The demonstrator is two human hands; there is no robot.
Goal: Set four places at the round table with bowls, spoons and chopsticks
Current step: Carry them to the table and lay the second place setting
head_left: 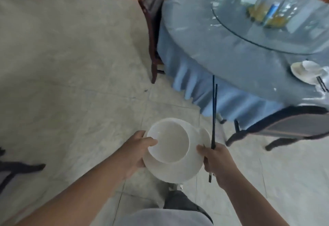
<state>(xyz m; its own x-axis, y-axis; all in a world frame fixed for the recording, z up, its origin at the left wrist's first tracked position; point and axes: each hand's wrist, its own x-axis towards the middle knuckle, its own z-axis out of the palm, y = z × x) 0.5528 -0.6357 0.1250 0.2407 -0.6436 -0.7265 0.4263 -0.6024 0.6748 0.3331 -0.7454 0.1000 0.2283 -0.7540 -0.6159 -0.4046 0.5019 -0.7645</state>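
At the far left edge we see dark legs of some furniture on the pale tiled floor. Moving right, our left hand grips the white bowl, thumb curled over its near rim and fingers underneath. The bowl sits tilted on a white plate, which the same hand appears to support from below; both are held over the floor, well apart from the bench. Just beside the plate's right edge, our right hand is curled around a pair of dark chopsticks, which stand nearly upright, their tips rising in front of the blue skirt. Behind, a dark wooden chair stands against the round bench, which is draped in a blue cloth and carries a glass turntable with blurred items on it. Near the bench's right edge lies white crockery with another pair of chopsticks touching it; blur hides the details. A second chair stands below that place.
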